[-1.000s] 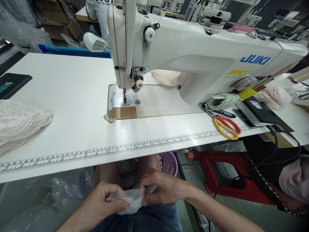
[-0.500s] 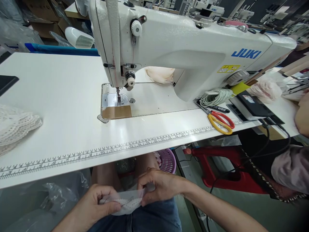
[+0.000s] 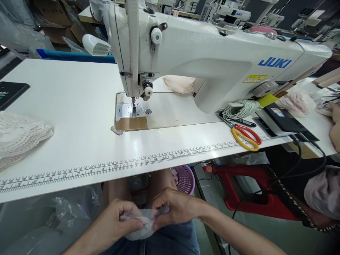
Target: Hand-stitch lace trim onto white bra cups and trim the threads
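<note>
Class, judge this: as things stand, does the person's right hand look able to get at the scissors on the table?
Probably yes: the scissors lie uncovered near the table's front edge, but the right hand is pinching white fabric below it.

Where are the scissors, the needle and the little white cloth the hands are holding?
Scissors (image 3: 245,136): head view, on the red and yellow handles.
Needle (image 3: 133,102): head view, on the thin shaft under the machine's head.
White cloth (image 3: 142,226): head view, on its middle, between both hands.

Bare table (image 3: 66,106) lies open at twelve o'clock; sewing machine (image 3: 202,56) blocks one o'clock, lace pile (image 3: 21,136) ten, scissors (image 3: 245,136) two.
</note>
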`<action>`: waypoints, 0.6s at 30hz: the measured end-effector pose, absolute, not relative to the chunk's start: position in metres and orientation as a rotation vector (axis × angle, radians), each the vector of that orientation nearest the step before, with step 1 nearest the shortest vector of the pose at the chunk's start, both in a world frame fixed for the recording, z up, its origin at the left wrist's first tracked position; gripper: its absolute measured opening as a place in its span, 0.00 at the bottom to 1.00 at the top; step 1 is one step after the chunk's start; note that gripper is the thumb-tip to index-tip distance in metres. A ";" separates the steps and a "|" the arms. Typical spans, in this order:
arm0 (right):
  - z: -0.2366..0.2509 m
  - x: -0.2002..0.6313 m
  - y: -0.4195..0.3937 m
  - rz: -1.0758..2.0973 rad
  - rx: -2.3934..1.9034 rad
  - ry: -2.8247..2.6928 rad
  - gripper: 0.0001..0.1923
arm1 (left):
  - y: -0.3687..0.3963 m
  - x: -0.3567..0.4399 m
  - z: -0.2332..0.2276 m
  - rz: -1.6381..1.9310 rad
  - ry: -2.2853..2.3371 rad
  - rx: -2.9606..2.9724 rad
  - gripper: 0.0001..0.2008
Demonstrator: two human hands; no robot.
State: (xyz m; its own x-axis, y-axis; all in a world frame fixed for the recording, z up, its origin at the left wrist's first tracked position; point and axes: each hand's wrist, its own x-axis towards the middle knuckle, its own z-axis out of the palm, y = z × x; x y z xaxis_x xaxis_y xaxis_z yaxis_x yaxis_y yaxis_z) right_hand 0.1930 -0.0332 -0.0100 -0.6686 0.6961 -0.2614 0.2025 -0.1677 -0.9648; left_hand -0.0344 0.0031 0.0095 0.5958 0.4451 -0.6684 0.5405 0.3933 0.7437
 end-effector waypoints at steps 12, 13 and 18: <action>-0.006 0.192 -0.038 1.857 -1.204 -1.746 0.16 | 0.001 -0.028 0.005 -0.104 1.012 1.313 0.14; -0.005 0.189 -0.037 1.832 -1.203 -1.745 0.16 | 0.001 -0.026 0.005 -0.097 1.005 1.313 0.15; -0.005 0.189 -0.036 1.848 -1.188 -1.662 0.17 | 0.000 -0.029 0.006 -0.093 1.047 1.382 0.12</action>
State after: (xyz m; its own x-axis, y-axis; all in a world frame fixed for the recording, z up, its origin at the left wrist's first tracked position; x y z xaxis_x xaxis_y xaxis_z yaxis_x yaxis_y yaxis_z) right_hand 0.1889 -0.0361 -0.0048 -0.5681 0.7542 -0.3294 0.2480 -0.2247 -0.9423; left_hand -0.0295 0.0004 0.0056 0.5729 0.5065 -0.6444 0.6116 0.2592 0.7475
